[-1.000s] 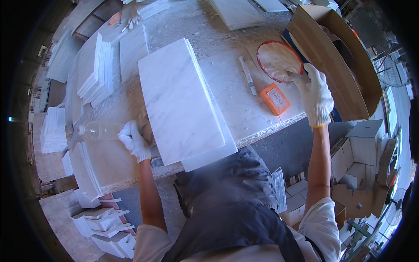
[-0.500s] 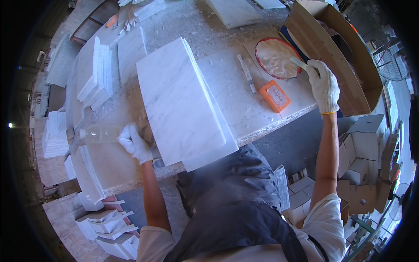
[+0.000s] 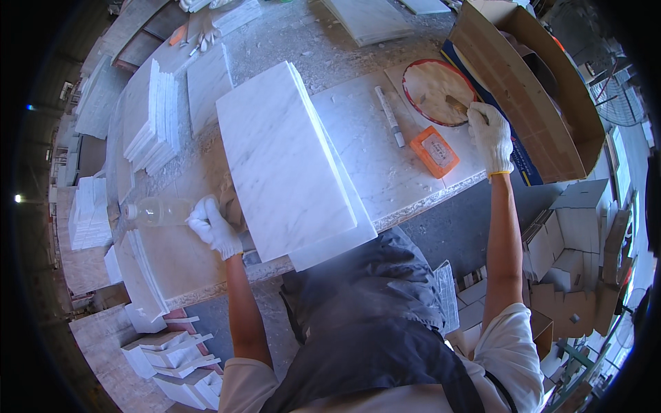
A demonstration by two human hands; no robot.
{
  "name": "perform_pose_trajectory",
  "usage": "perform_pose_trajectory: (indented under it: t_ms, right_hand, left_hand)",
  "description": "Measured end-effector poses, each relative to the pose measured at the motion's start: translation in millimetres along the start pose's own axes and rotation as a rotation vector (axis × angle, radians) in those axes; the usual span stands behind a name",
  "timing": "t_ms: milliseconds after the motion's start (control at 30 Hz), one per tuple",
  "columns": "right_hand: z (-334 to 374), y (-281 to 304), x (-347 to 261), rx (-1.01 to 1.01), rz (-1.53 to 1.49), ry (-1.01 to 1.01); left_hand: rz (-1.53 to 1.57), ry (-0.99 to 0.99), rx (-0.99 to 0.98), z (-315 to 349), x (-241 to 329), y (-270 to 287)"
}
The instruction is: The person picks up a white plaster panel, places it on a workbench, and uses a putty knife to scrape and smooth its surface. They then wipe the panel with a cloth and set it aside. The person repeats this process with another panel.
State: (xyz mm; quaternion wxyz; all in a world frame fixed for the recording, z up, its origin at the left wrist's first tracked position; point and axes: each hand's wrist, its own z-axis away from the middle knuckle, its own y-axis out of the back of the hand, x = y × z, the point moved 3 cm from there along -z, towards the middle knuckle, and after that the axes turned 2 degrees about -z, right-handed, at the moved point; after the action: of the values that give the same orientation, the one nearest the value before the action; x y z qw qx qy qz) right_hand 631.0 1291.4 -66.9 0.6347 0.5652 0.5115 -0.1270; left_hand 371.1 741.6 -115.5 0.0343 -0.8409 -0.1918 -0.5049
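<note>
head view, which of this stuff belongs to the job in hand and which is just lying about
In the job, it seems:
- flat-bladed tool, in the right hand
- red-rimmed bowl of pale paste
- probably the marble slabs beside the left hand

Apparently lying about:
- orange block
- marker pen
- plastic bottle
- cardboard box

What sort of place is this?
Probably a stone or tile workshop: stacked marble-look slabs on a dusty worktable, pale paste in a red-rimmed container, and cardboard boxes nearby.
</note>
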Motion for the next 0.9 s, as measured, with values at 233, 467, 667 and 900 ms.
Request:
perform_pose_trajectory:
  t_ms: [233,467,667,900]
  right_hand:
    - [-0.7,-1.2,9.7,-0.002,-0.157,-0.081]
    - [7.2,1.2,2.4,-0.022,-0.3,-0.174]
    - [8.8,0.9,3.9,-0.025,-0.319,-0.2]
    - [7.0,3.5,12.4,-0.018,-0.417,-0.204]
  left_hand:
    - [-0.002,0.017,0.013,1.8,4.4,-1.5]
    - [-0.054,-0.017,-0.002,0.3,-0.5,1.0]
    - [-0.021,0.014,0.0,0.7,0.8,0.5]
    - [-0.084,-0.057,-0.006,1.8,4.5,-0.5]
